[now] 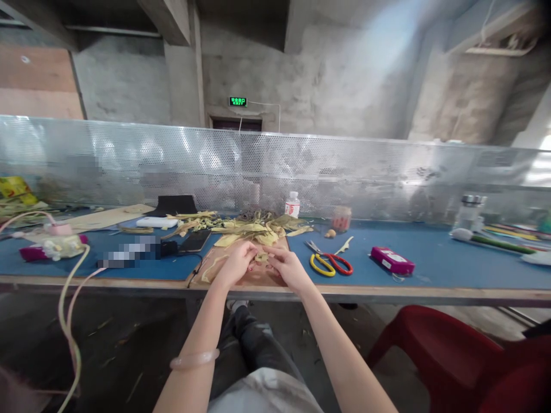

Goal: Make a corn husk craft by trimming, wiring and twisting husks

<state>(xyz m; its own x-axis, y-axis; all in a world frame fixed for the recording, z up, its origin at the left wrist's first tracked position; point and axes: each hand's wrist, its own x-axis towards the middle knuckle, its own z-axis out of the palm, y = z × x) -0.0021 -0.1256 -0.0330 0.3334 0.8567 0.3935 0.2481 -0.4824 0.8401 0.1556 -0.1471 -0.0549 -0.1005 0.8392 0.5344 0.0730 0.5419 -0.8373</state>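
Over a brown board at the table's front edge, my left hand and my right hand face each other. Between their fingertips is a small yellow-green piece of dried leaf, its exact shape too small to make out. Both hands are closed, with thumb and fingers pinching at its two sides. Just beyond them lies a heap of dried leaf strips. To the right of my right hand rest scissors with one yellow and one red handle.
A magenta box, a jar and a white bottle stand on the blue table. At left lie a dark phone and a power strip with hanging cables. A perforated metal screen runs behind; a red chair stands right.
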